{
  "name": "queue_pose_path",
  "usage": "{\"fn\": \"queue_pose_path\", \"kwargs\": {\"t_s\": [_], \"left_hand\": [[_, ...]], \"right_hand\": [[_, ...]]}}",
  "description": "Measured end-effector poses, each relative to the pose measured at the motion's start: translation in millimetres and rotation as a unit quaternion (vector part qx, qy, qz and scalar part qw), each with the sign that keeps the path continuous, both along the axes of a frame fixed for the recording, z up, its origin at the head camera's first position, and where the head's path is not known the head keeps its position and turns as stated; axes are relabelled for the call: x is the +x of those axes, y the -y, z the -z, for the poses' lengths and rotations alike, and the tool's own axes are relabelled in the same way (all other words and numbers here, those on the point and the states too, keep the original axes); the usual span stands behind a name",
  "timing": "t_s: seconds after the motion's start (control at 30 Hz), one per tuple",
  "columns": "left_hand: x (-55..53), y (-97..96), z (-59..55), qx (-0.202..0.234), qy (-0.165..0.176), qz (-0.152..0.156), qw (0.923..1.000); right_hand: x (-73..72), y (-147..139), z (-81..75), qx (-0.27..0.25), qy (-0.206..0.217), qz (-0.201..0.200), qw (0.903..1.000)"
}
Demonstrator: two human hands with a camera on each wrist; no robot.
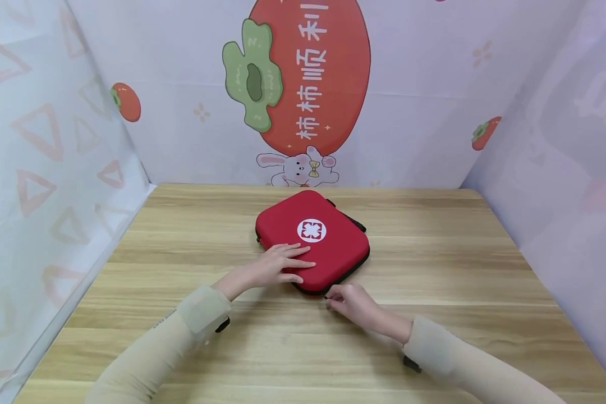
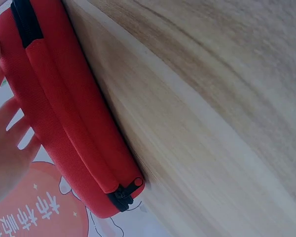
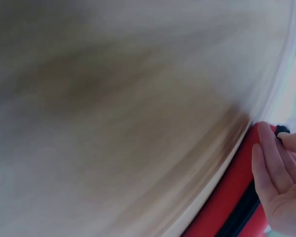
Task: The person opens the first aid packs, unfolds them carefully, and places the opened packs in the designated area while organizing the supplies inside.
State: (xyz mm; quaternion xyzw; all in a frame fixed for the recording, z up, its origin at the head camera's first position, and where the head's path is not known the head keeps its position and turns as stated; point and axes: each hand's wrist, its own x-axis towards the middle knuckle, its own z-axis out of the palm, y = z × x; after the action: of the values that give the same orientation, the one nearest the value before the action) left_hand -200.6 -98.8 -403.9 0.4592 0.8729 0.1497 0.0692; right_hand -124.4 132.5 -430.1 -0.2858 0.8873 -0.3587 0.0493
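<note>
White walls (image 1: 414,112) printed with pastel shapes stand behind and on both sides of a wood-grain table (image 1: 434,247). On the back wall is a big orange-red fruit (image 1: 340,84) with a green leaf and white Chinese characters, turned sideways. A person's two arms reach in from the near edge, in beige sleeves (image 1: 156,342). Between them, around the middle of the table, a red case (image 1: 283,216) lies flat with its lid down, turned so that one corner points towards the person. The left hand (image 1: 278,265) rests on the near left part of the lid, its fingers straight and spread, pressing rather than gripping. The right hand (image 1: 353,306) is at the near corner, fingers bent, pinching a small black zip pull (image 3: 282,130) between thumb and fingers. A black strap (image 1: 352,220) runs along the far right side of the case. Below the big fruit, a cartoon rabbit (image 1: 303,166) with a yellow bow is printed. A round white emblem (image 1: 311,230) marks the lid, just beyond the left fingertips. In the left wrist view, another black pull (image 2: 134,185) hangs at one end of a red side strip.
</note>
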Motion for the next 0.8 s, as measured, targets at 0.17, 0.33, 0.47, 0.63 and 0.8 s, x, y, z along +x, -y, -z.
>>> {"fn": "queue_pose_path", "kwargs": {"t_s": [0.17, 0.33, 0.47, 0.63, 0.8], "left_hand": [[-1.0, 1.2, 3.5, 0.013, 0.003, 0.000, 0.9999], [-2.6, 2.0, 4.4, 0.027, 0.000, 0.007, 0.9996], [-5.2, 1.4, 4.5, 0.036, 0.012, 0.012, 0.9992], [-7.2, 1.8, 4.9, 0.034, 0.030, 0.011, 0.9989], [-7.9, 2.0, 5.1, 0.038, 0.040, 0.010, 0.9984]], "right_hand": [[2.5, 5, 0.4, -0.008, 0.019, 0.006, 0.9998], [3.1, 9, 2.0, -0.016, 0.013, 0.004, 0.9998], [3.9, 15, 3.0, -0.028, -0.003, 0.001, 0.9996], [5.7, 20, 4.7, -0.043, -0.009, 0.002, 0.9990], [4.7, 25, 5.0, -0.038, -0.019, -0.001, 0.9991]]}}
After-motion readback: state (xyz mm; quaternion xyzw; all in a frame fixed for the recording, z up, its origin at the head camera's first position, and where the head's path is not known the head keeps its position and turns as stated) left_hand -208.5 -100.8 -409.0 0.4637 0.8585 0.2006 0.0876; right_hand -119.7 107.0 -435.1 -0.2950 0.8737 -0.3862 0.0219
